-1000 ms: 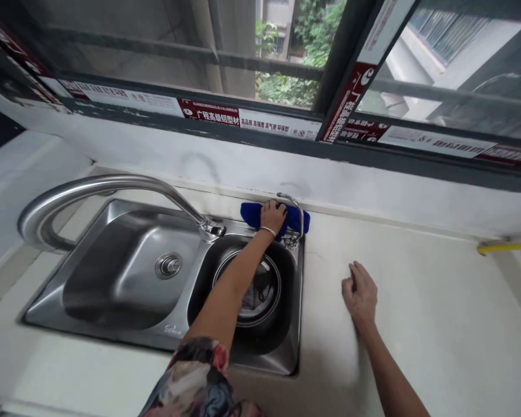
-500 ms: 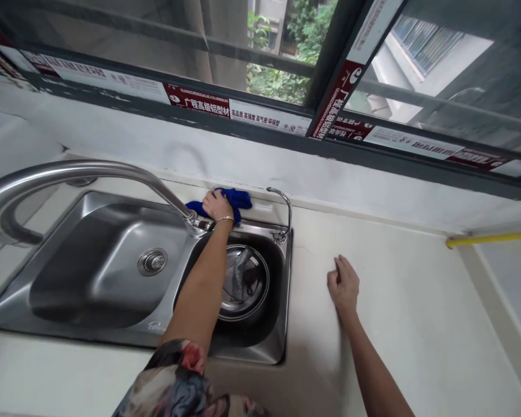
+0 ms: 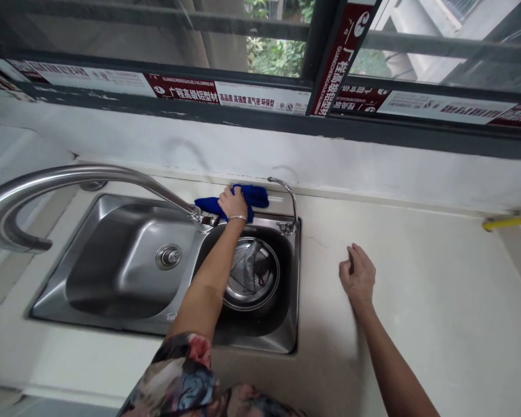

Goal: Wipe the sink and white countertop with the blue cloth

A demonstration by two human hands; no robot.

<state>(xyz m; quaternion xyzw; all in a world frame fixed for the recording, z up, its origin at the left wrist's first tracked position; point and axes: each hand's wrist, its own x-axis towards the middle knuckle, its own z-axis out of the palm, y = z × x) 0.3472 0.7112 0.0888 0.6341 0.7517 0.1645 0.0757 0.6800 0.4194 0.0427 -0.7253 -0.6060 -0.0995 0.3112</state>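
My left hand (image 3: 233, 202) presses on a bunched blue cloth (image 3: 257, 196), its fingers curled over it. The cloth lies on the counter strip behind the double sink (image 3: 186, 304), between the large faucet (image 3: 125, 172) and a small thin tap (image 3: 292, 200). Part of the cloth is hidden under the hand. My left forearm crosses above the right basin. To the right of the sink, my right hand (image 3: 358, 275) is over the pale counter (image 3: 425, 301), loosely closed, with nothing visible in it.
In the right basin sits a round metal strainer (image 3: 267, 289) with a grey item (image 3: 252, 266) inside. The left basin has a drain (image 3: 168, 256). A window frame (image 3: 260, 119) runs along the back wall, and a yellow pipe (image 3: 510, 223) is at the right.
My left hand and the blue cloth have slid a little to the right, closer to the small tap. The view has shifted slightly. My right hand keeps about the same pose.
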